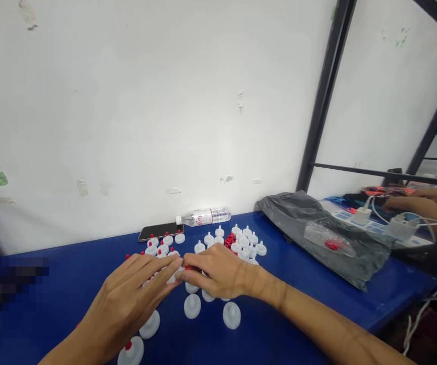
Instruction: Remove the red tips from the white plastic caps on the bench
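Observation:
My left hand (131,284) reaches in from the lower left, its fingers closed around a white round spout lid (173,277). My right hand (220,271) meets it from the right, thumb and forefinger pinched on a small red cap (187,268) at the lid. The fingers partly hide where the two pieces meet. White lids with red tips (163,247) stand behind and beside my left hand. Plain white lids (247,241) and a heap of loose red caps (230,240) lie beyond my right hand. Closer to me are further plain lids (231,315).
A phone (157,231) and a clear plastic bottle (205,216) lie along the wall. To the right, a grey plastic bag (328,243) carries a clear pouch of red pieces (330,242). A black metal frame (323,101) rises there; past it are chargers (403,226) and another person's arm (412,205).

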Motion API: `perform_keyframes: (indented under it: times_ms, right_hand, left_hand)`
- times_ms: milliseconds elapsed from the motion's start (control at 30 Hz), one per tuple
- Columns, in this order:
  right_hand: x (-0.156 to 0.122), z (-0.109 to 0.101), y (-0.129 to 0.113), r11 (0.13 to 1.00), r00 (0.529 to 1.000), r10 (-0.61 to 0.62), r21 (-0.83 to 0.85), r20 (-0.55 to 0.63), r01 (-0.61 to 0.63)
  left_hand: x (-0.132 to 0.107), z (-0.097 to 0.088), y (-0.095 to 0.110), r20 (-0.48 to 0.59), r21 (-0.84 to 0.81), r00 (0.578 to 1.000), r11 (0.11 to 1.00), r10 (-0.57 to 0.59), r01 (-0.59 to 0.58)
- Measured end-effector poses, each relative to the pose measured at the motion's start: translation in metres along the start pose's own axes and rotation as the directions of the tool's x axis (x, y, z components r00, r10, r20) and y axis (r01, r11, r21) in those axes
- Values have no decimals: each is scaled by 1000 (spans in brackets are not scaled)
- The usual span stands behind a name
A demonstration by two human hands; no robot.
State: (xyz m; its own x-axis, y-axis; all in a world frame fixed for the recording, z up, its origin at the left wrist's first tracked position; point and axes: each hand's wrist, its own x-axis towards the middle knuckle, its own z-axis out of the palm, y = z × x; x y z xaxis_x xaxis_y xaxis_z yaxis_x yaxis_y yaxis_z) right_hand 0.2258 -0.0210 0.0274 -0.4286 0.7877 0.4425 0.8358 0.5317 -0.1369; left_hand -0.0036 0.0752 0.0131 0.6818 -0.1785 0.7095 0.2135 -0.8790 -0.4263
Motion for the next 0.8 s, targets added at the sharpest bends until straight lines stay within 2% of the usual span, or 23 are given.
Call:
perform_keyframes:
  times_ms: [100, 200, 267, 333, 400, 467, 533, 633, 733, 800]
  right_hand:
    - [0, -4, 0, 1000, 999, -6, 2, 45, 6]
    - [2, -5, 4, 999, 997, -44, 4, 56, 44]
    - [4, -6, 7, 996, 995, -90, 32, 52, 88]
    - [5, -12, 14, 996, 996, -84, 38, 35, 82]
    - [3, -25, 27, 1000, 1000, 25, -6, -11, -25]
    - [-3, -43, 46, 973, 974, 206, -83, -93, -213]
    - [-9, -62, 67, 918, 927, 339, -157, -161, -364]
    - [-17, -74, 91, 834, 867, 462, -241, -186, -496]
    - [-20, -65, 100, 780, 830, 545, -292, -117, -553]
    - [-20, -55, 101, 771, 818, 573, -303, -56, -561]
  left_hand:
    - [10, -5, 7, -1, -75, 998, 996, -56, 56]
    - [18, -7, 15, 73, -251, 965, 932, -251, 262]
    - [21, -9, 18, 178, -316, 896, 839, -407, 444]
    - [22, -12, 16, 297, -323, 808, 743, -509, 587]
    - [22, -14, 12, 380, -346, 749, 668, -543, 659]
    - [22, -15, 7, 398, -373, 719, 615, -570, 695]
    - [21, -13, 4, 373, -375, 710, 603, -597, 704]
    - [19, -8, 4, 334, -348, 733, 645, -593, 680]
    - [15, -2, 6, 330, -361, 754, 662, -568, 656]
    - [12, 2, 7, 311, -390, 783, 679, -539, 622]
